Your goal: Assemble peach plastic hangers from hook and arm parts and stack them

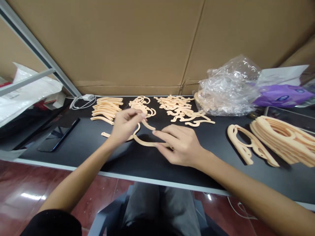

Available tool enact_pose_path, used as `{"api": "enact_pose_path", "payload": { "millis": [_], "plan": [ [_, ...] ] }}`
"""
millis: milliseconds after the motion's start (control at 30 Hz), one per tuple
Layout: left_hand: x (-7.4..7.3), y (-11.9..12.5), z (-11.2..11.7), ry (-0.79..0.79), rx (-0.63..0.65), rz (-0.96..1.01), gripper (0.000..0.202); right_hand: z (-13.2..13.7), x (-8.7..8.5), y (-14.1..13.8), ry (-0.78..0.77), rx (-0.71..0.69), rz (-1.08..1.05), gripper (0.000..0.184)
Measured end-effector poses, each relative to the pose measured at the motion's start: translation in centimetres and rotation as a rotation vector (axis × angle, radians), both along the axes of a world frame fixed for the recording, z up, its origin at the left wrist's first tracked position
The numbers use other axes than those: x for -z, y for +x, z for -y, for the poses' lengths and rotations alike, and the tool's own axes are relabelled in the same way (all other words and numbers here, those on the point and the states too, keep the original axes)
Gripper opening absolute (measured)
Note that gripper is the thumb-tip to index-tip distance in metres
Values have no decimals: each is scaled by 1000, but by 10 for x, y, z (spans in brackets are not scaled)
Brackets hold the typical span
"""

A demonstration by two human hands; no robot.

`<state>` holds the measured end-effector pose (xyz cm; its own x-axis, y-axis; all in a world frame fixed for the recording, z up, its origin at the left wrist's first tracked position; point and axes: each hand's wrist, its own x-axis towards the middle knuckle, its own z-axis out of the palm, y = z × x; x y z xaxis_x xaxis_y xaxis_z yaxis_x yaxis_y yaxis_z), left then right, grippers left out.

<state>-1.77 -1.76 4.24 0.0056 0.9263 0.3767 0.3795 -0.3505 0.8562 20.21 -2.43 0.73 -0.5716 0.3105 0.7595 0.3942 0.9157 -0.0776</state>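
Note:
My left hand (pixel 126 125) is closed in a pinch on a short curved beige strip (pixel 149 126), held above the table. Under it lies a beige plastic hanger (pixel 145 143), its hook (pixel 137 128) pointing away from me and one arm (pixel 105 134) showing past my left wrist. My right hand (pixel 180 142) grips the hanger's right arm near its end, thumb below it. The right index fingertip meets the near end of the strip. My fingers hide part of both pieces.
Along the back lie piles of arm strips (pixel 107 107), hooks (pixel 142 104) and curved pieces (pixel 178 106). A phone (pixel 59 135) is at left. Folded hangers (pixel 283 139) stack at right, near a clear plastic bag (pixel 228 88) and a purple packet (pixel 283 95). Cardboard (pixel 133 42) walls the back.

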Motion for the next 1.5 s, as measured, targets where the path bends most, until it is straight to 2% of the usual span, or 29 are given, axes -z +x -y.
{"api": "enact_pose_path", "payload": {
  "millis": [100,167,233,333,400,467,600,700,833,967,1067,1167,1333,1500],
  "plan": [
    [-11,-31,3,-10,-79,-89,24,4,-3,-2,-207,-162,180,35],
    [-11,-53,11,-55,-79,-288,29,5,-4,-3,-256,-219,305,31],
    [-5,-70,23,-122,-88,-469,35,2,-5,-3,-224,-202,352,29],
    [10,-82,41,-207,-124,-582,36,-5,-6,1,-81,-66,285,41],
    [17,-79,49,-222,-126,-567,36,-9,-7,4,0,37,194,44],
    [22,-70,54,-224,-81,-532,37,-11,-8,5,16,67,114,39],
    [24,-44,55,-171,86,-555,33,-2,-3,-4,-128,-113,146,20],
    [24,-31,50,-148,167,-517,33,8,3,-14,-237,-204,286,25],
    [22,-28,37,-246,227,-259,29,10,6,-16,-267,-131,397,23],
    [17,-28,15,-364,287,-54,23,4,3,-10,-284,-43,393,25],
    [14,-26,-4,-349,326,-118,22,2,3,-9,-325,27,365,21],
    [14,-22,-14,-232,356,-309,20,2,3,-8,-361,134,344,16],
    [17,-24,-10,-187,401,-500,29,2,5,-8,-392,233,309,13],
    [19,-32,-5,-181,400,-564,29,5,7,-12,-349,184,313,25]
  ]
}}
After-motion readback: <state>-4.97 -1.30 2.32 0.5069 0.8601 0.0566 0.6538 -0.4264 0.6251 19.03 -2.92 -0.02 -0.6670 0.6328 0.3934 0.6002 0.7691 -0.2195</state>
